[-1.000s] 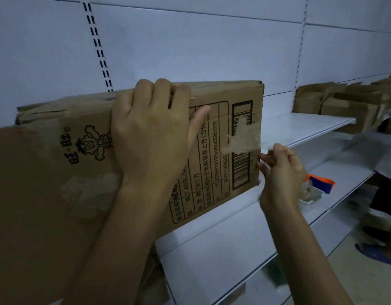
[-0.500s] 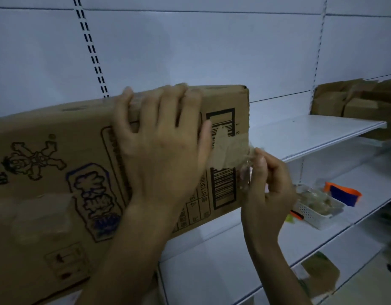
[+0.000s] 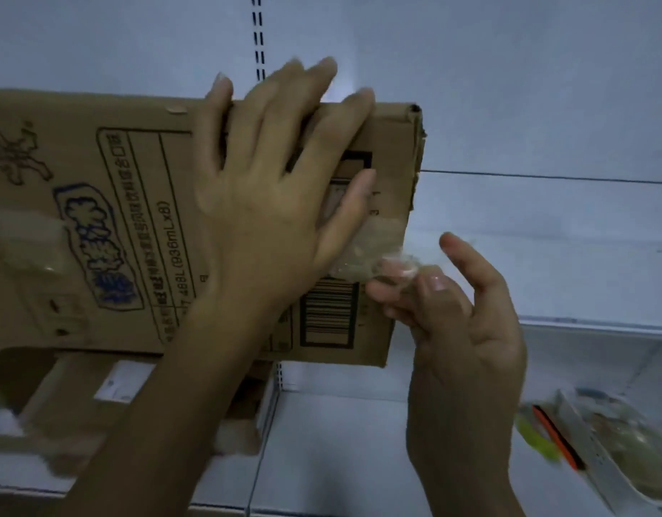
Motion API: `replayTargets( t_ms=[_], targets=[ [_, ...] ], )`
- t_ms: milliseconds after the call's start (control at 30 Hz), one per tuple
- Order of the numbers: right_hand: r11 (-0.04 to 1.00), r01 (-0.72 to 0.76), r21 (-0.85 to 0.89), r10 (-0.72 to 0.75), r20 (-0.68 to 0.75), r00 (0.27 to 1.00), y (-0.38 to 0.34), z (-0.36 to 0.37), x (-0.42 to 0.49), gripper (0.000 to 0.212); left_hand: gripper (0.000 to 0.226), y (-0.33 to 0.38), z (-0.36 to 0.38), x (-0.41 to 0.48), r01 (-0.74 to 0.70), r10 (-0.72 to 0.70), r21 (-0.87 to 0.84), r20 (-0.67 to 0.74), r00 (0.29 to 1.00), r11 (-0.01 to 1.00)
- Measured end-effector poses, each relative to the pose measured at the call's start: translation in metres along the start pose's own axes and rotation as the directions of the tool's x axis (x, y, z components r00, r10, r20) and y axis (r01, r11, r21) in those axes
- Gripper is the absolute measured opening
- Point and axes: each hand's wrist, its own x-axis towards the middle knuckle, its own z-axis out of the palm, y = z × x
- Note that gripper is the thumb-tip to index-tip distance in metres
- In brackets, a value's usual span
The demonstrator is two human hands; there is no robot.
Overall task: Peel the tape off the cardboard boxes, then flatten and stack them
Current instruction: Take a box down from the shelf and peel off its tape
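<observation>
One head-worn camera looks forward, close up, at white shelving.

light: dim, bluish | glare: 1 pale patch on wall | shadows: soft, under cardboard box | blur: left hand fingertips smeared, basket lower right perhaps motion-blurred

We face a white panelled wall with a black slotted upright; a white shelf runs below it, and everything sits in dim, bluish light.
</observation>
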Motion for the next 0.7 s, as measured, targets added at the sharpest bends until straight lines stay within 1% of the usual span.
replayTargets(
  t_ms=[67, 133, 200, 233, 267, 367, 500, 567, 633, 667, 700],
  targets=[
    [0.983, -0.161, 0.089, 0.152, 0.106, 0.983, -0.004, -0.005, 0.007, 0.020, 0.038, 0.012, -0.003, -0.007, 0.114, -0.114, -0.025, 0.012, 0.993, 0.993],
    [0.964, -0.256, 0.077, 0.237, 0.197, 0.951, -0.007, -0.011, 0.012, 0.022, 0.037, 0.028, -0.009, -0.018, 0.237, -0.228, -0.185, 0.071, 0.971, 0.954],
    [0.950, -0.307, 0.053, 0.285, 0.255, 0.924, -0.007, -0.018, 0.018, 0.023, 0.034, 0.039, -0.016, -0.027, 0.318, -0.286, -0.374, 0.140, 0.948, 0.871],
    [0.940, -0.336, 0.054, 0.308, 0.285, 0.908, -0.006, -0.021, 0.021, 0.022, 0.032, 0.043, -0.019, -0.031, 0.337, -0.298, -0.424, 0.158, 0.941, 0.840],
    [0.931, -0.361, 0.055, 0.326, 0.320, 0.889, -0.008, -0.023, 0.023, 0.023, 0.030, 0.046, -0.022, -0.035, 0.347, -0.303, -0.434, 0.170, 0.938, 0.832],
    [0.930, -0.367, 0.031, 0.327, 0.392, 0.860, -0.009, -0.026, 0.029, 0.029, 0.022, 0.053, -0.032, -0.040, 0.322, -0.263, -0.369, 0.201, 0.944, 0.872],
    [0.965, -0.255, -0.059, 0.259, 0.367, 0.894, -0.009, -0.025, 0.033, 0.028, 0.015, 0.051, -0.047, -0.038, 0.347, -0.250, -0.330, 0.303, 0.920, 0.878],
    [0.980, -0.154, -0.125, 0.190, 0.370, 0.909, -0.010, -0.024, 0.035, 0.021, 0.014, 0.050, -0.049, -0.039, 0.361, -0.266, -0.273, 0.330, 0.906, 0.892],
    [0.981, -0.007, -0.192, 0.079, 0.372, 0.925, -0.008, -0.023, 0.036, 0.011, 0.015, 0.052, -0.048, -0.042, 0.368, -0.281, -0.220, 0.345, 0.896, 0.903],
    [0.965, 0.092, -0.244, 0.002, 0.357, 0.934, -0.007, -0.023, 0.036, 0.012, 0.015, 0.055, -0.048, -0.043, 0.388, -0.300, -0.212, 0.353, 0.886, 0.897],
    [0.923, 0.209, -0.324, -0.093, 0.340, 0.936, -0.005, -0.023, 0.036, 0.017, 0.013, 0.058, -0.047, -0.044, 0.426, -0.335, -0.211, 0.363, 0.870, 0.880]
  ],
)
